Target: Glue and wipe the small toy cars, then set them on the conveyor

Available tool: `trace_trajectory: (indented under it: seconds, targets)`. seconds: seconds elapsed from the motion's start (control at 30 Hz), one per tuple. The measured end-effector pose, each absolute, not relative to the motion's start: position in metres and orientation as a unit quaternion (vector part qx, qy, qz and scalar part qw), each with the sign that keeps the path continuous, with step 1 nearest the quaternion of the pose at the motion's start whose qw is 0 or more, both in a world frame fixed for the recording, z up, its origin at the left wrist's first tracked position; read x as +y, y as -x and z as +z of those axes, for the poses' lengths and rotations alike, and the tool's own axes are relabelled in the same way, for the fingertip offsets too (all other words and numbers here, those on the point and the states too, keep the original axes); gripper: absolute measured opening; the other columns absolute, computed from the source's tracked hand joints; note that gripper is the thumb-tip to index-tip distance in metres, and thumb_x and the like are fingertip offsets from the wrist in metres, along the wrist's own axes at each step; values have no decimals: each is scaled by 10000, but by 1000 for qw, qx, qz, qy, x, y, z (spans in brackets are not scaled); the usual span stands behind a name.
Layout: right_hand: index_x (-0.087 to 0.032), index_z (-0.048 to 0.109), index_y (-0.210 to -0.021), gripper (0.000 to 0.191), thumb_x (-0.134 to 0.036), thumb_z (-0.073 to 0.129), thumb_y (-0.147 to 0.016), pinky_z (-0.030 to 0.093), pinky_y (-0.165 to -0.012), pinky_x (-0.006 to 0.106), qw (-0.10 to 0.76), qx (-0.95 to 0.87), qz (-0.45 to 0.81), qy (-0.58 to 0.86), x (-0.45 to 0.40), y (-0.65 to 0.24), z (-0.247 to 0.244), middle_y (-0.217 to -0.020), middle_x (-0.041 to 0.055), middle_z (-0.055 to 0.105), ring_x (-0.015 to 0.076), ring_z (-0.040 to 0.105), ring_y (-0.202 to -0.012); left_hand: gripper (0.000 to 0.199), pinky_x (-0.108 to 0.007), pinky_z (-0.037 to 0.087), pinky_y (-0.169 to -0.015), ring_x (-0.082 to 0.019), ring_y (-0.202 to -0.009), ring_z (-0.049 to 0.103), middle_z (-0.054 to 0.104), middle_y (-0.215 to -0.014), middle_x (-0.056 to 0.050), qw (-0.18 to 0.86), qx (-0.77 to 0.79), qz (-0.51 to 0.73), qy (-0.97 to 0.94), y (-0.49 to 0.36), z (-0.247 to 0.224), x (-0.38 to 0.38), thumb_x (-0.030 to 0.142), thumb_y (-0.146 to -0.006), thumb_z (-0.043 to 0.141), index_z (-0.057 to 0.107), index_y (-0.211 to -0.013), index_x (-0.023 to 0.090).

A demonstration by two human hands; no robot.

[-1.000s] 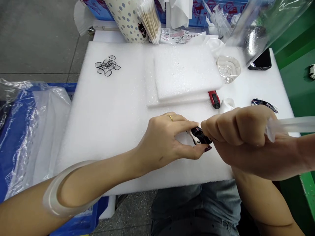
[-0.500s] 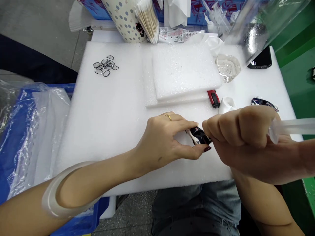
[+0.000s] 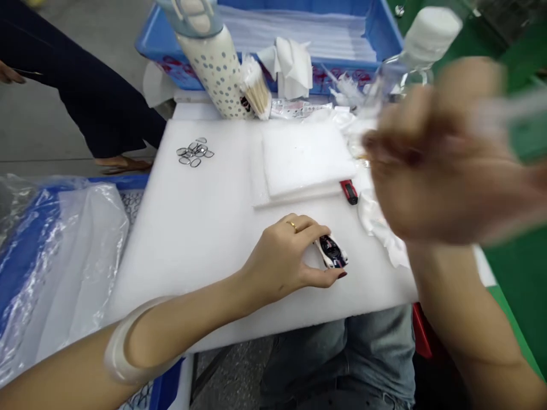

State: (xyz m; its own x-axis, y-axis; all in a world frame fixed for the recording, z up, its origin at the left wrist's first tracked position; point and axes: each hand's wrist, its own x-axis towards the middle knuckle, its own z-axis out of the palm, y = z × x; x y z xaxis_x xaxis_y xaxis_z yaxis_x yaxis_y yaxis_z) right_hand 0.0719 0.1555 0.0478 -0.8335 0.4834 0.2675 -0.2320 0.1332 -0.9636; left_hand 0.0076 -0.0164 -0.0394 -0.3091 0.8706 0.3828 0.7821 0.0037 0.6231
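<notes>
My left hand (image 3: pixel 290 259) has its thumb and fingers around a small black and white toy car (image 3: pixel 331 251), which rests on the white foam sheet (image 3: pixel 179 228). Raised at the right, my right hand (image 3: pixel 448 159) is smeared by motion, its fingers curled. A translucent syringe-like tube (image 3: pixel 519 105) sticks out from that hand toward the right edge, also blurred. A red and black toy car (image 3: pixel 349 192) lies beside the stacked foam pads (image 3: pixel 305 156). Several thin black-rimmed clear pieces (image 3: pixel 195 152) lie at the foam's back left.
At the back stand a dotted bottle (image 3: pixel 216 71), bagged cotton swabs (image 3: pixel 257 94) and a blue bin (image 3: pixel 384 34). Crumpled white tissue (image 3: pixel 380 228) lies at the right. A plastic-lined blue crate (image 3: pixel 81 228) is at the left. A person's dark trouser leg (image 3: pixel 85 85) shows behind it.
My right hand has moved up and away from the toy car in my left hand. The view has shifted, showing more of the blue bin and the person's leg.
</notes>
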Motion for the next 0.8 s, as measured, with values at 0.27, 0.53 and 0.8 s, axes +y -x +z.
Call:
trace_trajectory:
  seconds: [0.27,0.53,0.8]
  targets:
    - [-235,623,-1105,378,-532,460,-938,445,-1001,378,302,-794,527,17,179,-59,20,-1122,25,625,186,584,-1113,630,-409,535,-844,-286,-992,557,564,-1133,-98,86,712,296,-631,-10,-43,-25,259,-673,847,536,-1213,167]
    - [-214,552,-752,250,-385,733,-739,491,-835,449,413,-779,225,415,411,-204,-15,-741,33,581,242,630,-846,607,-402,543,-846,-302,-1054,550,517,-1223,-83,138,703,284,-637,-1,-48,-27,347,-791,735,466,-1328,258]
    - [-272,321,-582,410,-333,719,-661,460,-893,527,300,-756,150,562,504,-235,-59,-764,108,535,374,572,-1070,667,-322,547,-873,-266,-1062,590,529,-1235,-47,210,722,273,-599,10,-45,-22,349,-713,840,532,-1304,342]
